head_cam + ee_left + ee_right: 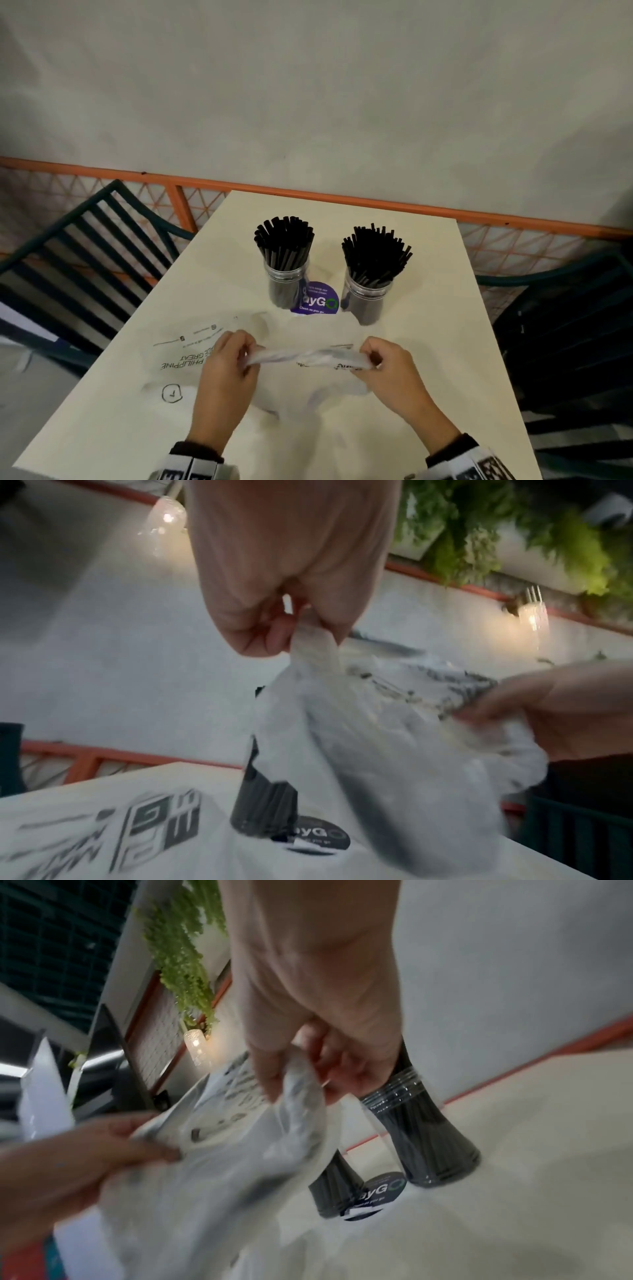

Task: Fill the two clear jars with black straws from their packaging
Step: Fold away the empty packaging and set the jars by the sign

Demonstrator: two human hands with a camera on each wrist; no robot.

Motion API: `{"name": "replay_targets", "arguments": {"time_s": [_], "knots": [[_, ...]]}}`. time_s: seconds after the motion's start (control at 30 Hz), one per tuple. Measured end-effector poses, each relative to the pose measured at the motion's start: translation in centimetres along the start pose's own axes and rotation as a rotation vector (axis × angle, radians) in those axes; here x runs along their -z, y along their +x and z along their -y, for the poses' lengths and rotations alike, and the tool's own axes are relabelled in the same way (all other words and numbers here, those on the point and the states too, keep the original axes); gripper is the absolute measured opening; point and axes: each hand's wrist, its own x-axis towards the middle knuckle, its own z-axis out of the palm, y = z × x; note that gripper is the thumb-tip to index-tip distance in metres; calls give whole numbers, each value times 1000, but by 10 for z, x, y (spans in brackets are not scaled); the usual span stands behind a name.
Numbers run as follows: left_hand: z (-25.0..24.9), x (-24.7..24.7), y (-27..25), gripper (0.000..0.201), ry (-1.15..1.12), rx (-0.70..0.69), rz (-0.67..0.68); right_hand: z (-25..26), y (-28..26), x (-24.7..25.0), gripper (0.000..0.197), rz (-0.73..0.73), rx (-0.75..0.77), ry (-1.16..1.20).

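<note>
left hand (228, 368) pinches one end of a crumpled clear plastic straw bag with black print (308, 356), thumb and fingers curled on it. right hand (390, 368) grips the opposite end the same way; bag is stretched between the two hands, above a cream rectangular table (445, 342). a second flat clear printed bag (178, 363) lies under and beside the left hand. beyond both hands stand two clear plastic jars packed with upright black straws: left jar (286, 284) ahead of the left hand, right jar (368, 301) ahead of the right. a round purple sticker (322, 301) sits on the table between the jars.
</note>
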Motion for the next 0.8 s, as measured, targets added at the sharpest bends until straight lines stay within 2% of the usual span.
{"name": "replay_targets", "arguments": {"time_s": [0.03, 0.1, 0.13, 0.17, 0.27, 0.33, 0.43, 0.5, 0.57, 0.63, 0.67, 0.7, 0.8], "knots": [[4, 2, -2, 43, -15, 47, -39, 1, -3, 0, 26, 163, 7, 106], [8, 6, -5, 19, -103, 188, -63, 2, -10, 4, 13, 455, 5, 284], [9, 10, -6, 10, -158, 254, -38, 2, -12, 6, 17, 538, 0, 315], [11, 14, -7, 16, -203, 294, 0, 3, -13, 8, 20, 591, -1, 315], [16, 27, -7, 23, -384, 402, 169, 12, -12, 4, 14, 576, 3, 277], [19, 38, -6, 28, -575, 442, 369, 20, -10, -5, 7, 517, -2, 318], [34, 57, -5, 47, -567, 320, 642, 31, -7, -25, 4, 434, -9, 397], [40, 66, -5, 44, -532, 247, 688, 38, -5, -40, 13, 433, -17, 440], [46, 71, -3, 38, -541, 232, 607, 46, -4, -55, 20, 452, -12, 457], [54, 77, 0, 36, -513, 238, 503, 55, -2, -71, 10, 403, 34, 416], [59, 81, 2, 36, -479, 235, 445, 58, -1, -78, 7, 327, 58, 375], [63, 86, 4, 35, -432, 222, 359, 59, 1, -84, 14, 208, 82, 316], [79, 107, 14, 23, -147, 120, 8, 59, 7, -97, 36, -222, 167, 83]]}}
